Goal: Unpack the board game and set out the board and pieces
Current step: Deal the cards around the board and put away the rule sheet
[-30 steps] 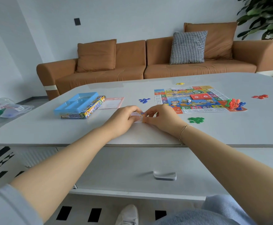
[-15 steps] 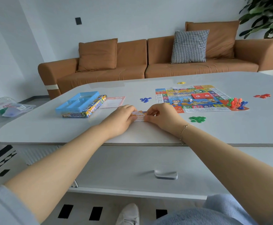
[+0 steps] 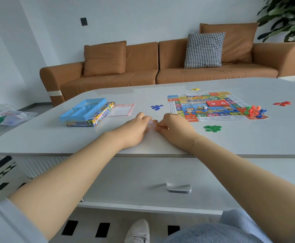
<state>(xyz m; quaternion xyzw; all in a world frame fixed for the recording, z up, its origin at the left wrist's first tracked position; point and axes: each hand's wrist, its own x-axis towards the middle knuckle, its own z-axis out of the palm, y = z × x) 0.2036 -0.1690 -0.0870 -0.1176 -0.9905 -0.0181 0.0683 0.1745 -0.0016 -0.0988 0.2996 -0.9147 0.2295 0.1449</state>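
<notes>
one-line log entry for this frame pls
both hands pinch small card stack | board laid out | box left

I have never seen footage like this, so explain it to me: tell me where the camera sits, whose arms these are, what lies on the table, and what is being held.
There is no machine here. A person wears a wide-angle camera on the head, so you look forward and down along their own bare arms. The left hand and right hand meet at the near edge of the pale grey table; together they pinch a small orange-and-white stack of paper slips in a fingertip grip.

On the table lie the colourful square game board with a red card deck and a cluster of small plastic figures on it, little piles of blue, green, red and yellow chips, a light blue plastic tray on the game box, and a pink sheet.
</notes>
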